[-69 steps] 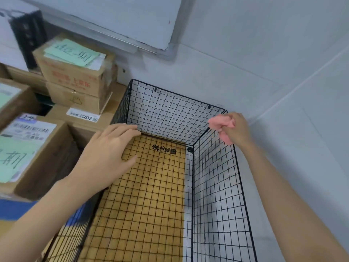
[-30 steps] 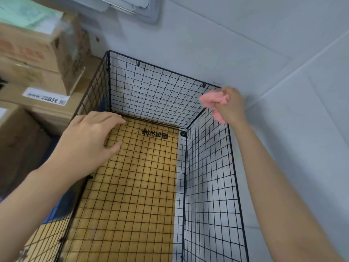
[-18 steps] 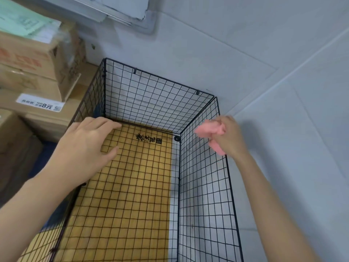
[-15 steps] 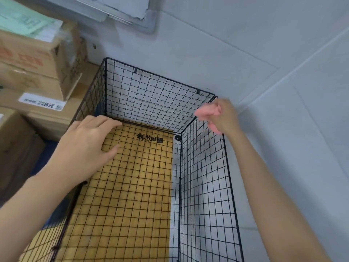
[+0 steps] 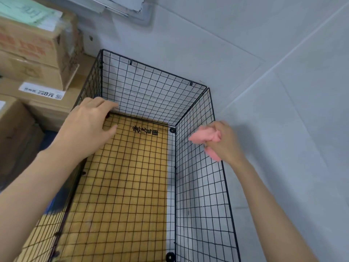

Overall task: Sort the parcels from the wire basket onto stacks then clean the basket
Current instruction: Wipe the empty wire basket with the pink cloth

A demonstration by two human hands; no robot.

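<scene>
Black wire basket [image 5: 151, 87], seen from above by a person leaning over it, fills the middle of the view and stands in a corner of a grey wall [image 5: 188, 35]. No parcel lies inside it. A yellow slatted mat [image 5: 122, 195] with a small dark printed mark at its far end shows through the grid of the basket's floor.

At 9 o'clock, the left hand [image 5: 88, 127] lies palm down on the basket's left rim, close to the far left corner. Its grip is released: the fingers are nearly straight and reach over the rim toward the inside, with the thumb spread below them. It holds nothing.

At 3 o'clock, the right hand [image 5: 226, 142] is at the top rim of the basket's right wall, about a third of the way back from the far right corner. Its grip is clenched round a bunched pink cloth [image 5: 205, 137], which sticks out of the fist toward the inside of the basket and also below it. The cloth touches the wire at the rim. This hand is a little blurred.

From 9 to 11 o'clock, just beside the basket's left wall, brown cardboard parcels [image 5: 37, 50] stand in stacks. The topmost carries a pale green sheet of paper [image 5: 28, 10], and a lower one bears a white label [image 5: 41, 92].
</scene>
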